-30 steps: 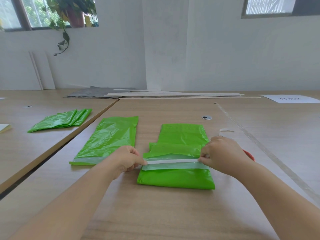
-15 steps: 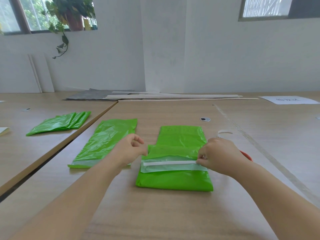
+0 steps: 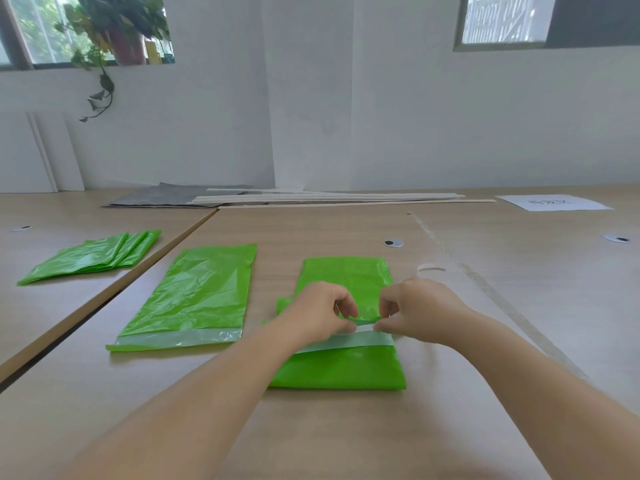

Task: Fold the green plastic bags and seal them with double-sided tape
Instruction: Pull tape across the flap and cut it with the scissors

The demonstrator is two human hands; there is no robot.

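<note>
On the table [image 3: 332,431], the folded green bag [image 3: 339,370] is laid directly ahead of the 2 hands. The white tape strip [image 3: 364,328] is run left to right across the bag's pale band, crosswise to both forearms. The left hand [image 3: 317,315] is curled, thumb and forefinger pinched on the strip near its middle, and the right hand [image 3: 424,311] is curled likewise just beside it, neither being nearer; whether backing paper is gripped cannot be told.
</note>
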